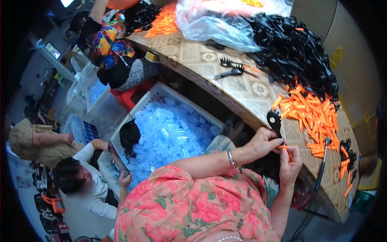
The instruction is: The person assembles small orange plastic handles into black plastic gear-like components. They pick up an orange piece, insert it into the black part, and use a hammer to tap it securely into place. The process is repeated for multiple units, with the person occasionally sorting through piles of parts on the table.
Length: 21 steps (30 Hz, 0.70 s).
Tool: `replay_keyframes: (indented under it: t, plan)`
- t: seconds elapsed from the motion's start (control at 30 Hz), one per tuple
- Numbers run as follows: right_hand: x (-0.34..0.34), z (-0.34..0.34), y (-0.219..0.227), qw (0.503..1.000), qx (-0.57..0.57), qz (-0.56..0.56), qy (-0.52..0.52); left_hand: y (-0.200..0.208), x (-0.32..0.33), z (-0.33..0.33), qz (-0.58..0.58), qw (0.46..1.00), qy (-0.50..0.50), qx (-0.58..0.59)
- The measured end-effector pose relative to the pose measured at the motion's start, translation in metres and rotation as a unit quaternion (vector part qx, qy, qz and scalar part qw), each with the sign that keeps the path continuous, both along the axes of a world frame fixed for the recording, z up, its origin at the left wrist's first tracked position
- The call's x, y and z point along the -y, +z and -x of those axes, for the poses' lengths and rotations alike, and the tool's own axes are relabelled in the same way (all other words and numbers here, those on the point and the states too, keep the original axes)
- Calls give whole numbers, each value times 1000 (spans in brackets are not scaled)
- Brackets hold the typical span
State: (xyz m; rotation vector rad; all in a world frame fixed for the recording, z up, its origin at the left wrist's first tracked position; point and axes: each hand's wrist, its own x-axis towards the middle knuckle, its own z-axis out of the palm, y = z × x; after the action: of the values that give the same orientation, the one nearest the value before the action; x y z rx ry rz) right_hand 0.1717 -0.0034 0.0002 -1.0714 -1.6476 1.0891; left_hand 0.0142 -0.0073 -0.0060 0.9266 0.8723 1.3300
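Above the near edge of the patterned table (258, 86), I hold a small utensil between both hands. My left hand (264, 143), with a bracelet at the wrist, pinches the neck of a black slotted spoon head (274, 119). My right hand (290, 163) grips the orange handle (286, 151) below it; the two parts meet at my fingertips, which partly hide the joint. Just beyond my hands lies a heap of orange handles (312, 115). A hammer (322, 165) with a dark grip lies to their right, beside several black-and-orange utensils (345, 163).
A large pile of black utensil heads (294, 52) and a clear plastic bag (219, 24) cover the far table. Cardboard (354, 52) stands behind. Left are a crate (193, 103) of bluish clear pieces, a seated person (90, 177) with a tablet, and another person (113, 52) at the table.
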Motion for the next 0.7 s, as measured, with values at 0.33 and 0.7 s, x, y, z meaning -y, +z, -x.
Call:
replay_keyframes:
  t: [0.33,0.7]
  plan:
    - [-1,0,0,997,62,-37,-10,-3,10,-11,-70,998,6,1]
    - [-5,-1,-7,1000,8,5,-1,-17,2,-19,-28,998,-16,57]
